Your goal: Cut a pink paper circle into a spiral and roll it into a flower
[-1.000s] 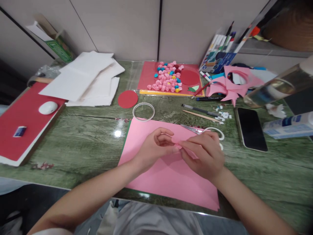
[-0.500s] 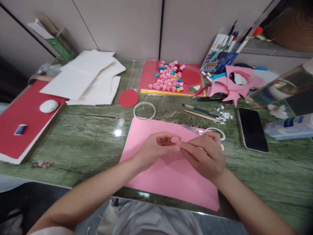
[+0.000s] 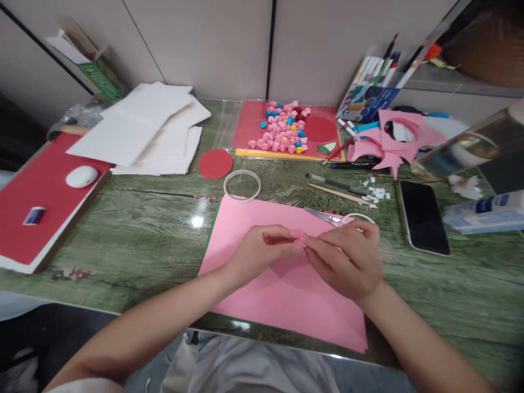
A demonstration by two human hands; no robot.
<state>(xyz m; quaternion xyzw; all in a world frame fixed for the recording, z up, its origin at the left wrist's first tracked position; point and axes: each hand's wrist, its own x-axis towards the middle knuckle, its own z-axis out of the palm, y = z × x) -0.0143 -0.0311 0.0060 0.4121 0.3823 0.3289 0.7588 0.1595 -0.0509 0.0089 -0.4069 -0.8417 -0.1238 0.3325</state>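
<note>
Between the fingertips of both hands is a small pink paper piece (image 3: 298, 234), partly covered by the fingers. My left hand (image 3: 264, 248) pinches it from the left, thumb below and index finger above. From the right, my right hand (image 3: 346, 259) pinches the same piece. Both hands are held over a stack of pink paper sheets (image 3: 286, 305), which has a green edge showing. White-handled scissors (image 3: 327, 216) lie at the stack's upper right, their handles partly hidden behind my right hand. A roll of tape (image 3: 225, 187) touches the stack's top edge.
Small pink, blue and yellow paper pieces (image 3: 282, 131) lie on a red sheet in a clear sleeve at the back. A red disc (image 3: 215, 164), white sheets (image 3: 139, 125), a pen (image 3: 335, 184), a phone (image 3: 424, 217), a marker box (image 3: 366, 98) and a bottle (image 3: 454, 147) stand or lie around.
The fingertips of both hands have closed in further on the pink paper piece, covering more of it. My right hand has turned slightly. Everything else stays put.
</note>
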